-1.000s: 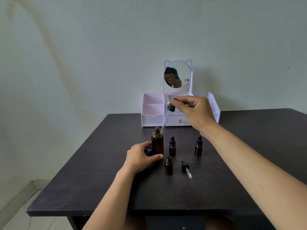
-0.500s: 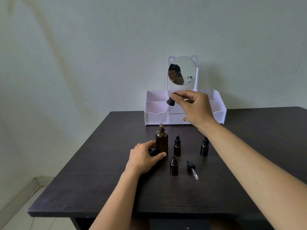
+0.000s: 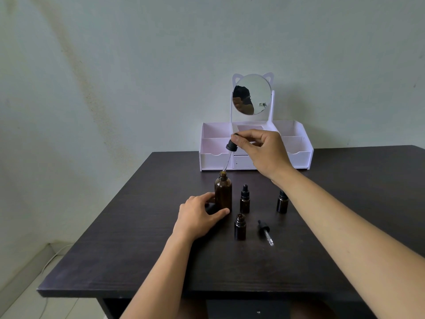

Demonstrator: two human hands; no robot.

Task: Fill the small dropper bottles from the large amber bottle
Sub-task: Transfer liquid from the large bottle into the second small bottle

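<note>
The large amber bottle (image 3: 223, 192) stands open on the dark table (image 3: 138, 249). My left hand (image 3: 199, 215) holds its base between thumb and fingers. My right hand (image 3: 262, 150) pinches the black bulb of a long dropper (image 3: 228, 153), whose glass tip sits at the bottle's mouth. An uncapped small bottle (image 3: 239, 227) stands in front, and its small dropper (image 3: 265, 231) lies on the table to the right. Two capped small bottles stand behind: one in the middle (image 3: 245, 199), one at right (image 3: 282, 202) partly hidden by my right forearm.
A white organiser (image 3: 255, 146) with compartments, a drawer and a round cat-ear mirror (image 3: 251, 94) stands at the table's back edge against the wall. The table's front edge is near me, and the floor drops away to the left.
The view shifted, so everything sits further right in frame. The long dropper's tip stays at the amber bottle's mouth, and both hands keep their holds.
</note>
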